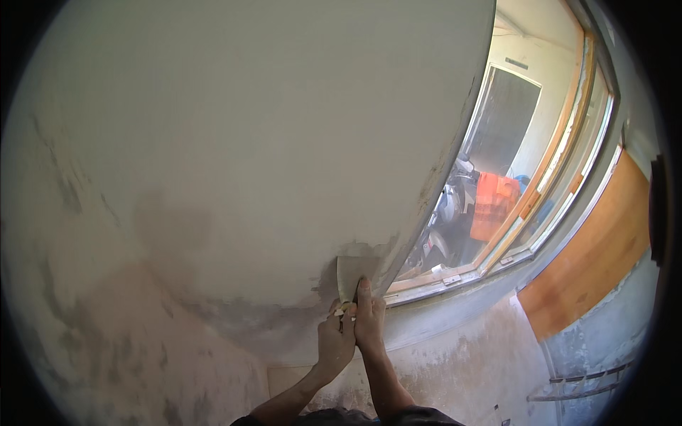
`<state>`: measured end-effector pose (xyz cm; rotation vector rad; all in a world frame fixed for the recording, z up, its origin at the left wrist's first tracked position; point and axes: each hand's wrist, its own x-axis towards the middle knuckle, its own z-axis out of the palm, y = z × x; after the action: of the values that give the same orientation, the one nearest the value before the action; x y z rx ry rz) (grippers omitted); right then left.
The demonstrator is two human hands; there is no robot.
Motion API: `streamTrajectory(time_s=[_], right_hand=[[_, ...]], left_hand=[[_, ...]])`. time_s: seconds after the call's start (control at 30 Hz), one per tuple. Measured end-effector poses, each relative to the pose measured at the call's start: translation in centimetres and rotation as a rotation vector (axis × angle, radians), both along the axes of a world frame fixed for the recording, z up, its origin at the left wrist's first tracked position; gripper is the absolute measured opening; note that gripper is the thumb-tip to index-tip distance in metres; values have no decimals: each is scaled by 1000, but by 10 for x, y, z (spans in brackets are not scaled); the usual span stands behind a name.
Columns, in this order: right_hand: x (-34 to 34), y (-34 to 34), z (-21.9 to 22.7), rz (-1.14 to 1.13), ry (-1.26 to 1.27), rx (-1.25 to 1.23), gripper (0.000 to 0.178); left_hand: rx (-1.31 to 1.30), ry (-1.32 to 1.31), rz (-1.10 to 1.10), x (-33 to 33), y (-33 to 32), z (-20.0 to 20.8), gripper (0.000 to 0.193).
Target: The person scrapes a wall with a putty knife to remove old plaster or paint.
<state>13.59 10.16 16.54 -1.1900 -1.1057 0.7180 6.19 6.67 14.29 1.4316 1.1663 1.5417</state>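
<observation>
A broad, flat scraper blade (349, 273) rests against the pale wall (284, 142), close to the window's lower corner. My right hand (370, 323) is closed round the scraper's handle, its thumb stretched up onto the blade. Just below and to the left, my left hand (335, 348) is also closed at the handle, which the fingers mostly hide. Small pale bits show between the two hands; I cannot tell whether they are handle or loose flakes. Around the blade the wall has a dark grey, rough-edged patch.
On the right is a window with a wooden frame (547, 195); through it show a motorbike (447, 206) and an orange cloth (495, 206). Beyond the sill, a brown board (582, 248) stands by metal bars (582, 387). The lower left wall (163, 355) is stained.
</observation>
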Motion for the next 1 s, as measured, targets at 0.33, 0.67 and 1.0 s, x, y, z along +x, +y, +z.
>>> streamTrajectory(time_s=[0.33,0.67,1.0], right_hand=[[-9,-3,13,-80,61,51,58],[-2,5,74,74,242,-9,60],[-11,3,55,-40,131,62,61]], left_hand=[[-27,54,-68,-4,5,26,28],[-48,-7,-160,0,24,58,28],[-74,16,-121,-4,22,45,28]])
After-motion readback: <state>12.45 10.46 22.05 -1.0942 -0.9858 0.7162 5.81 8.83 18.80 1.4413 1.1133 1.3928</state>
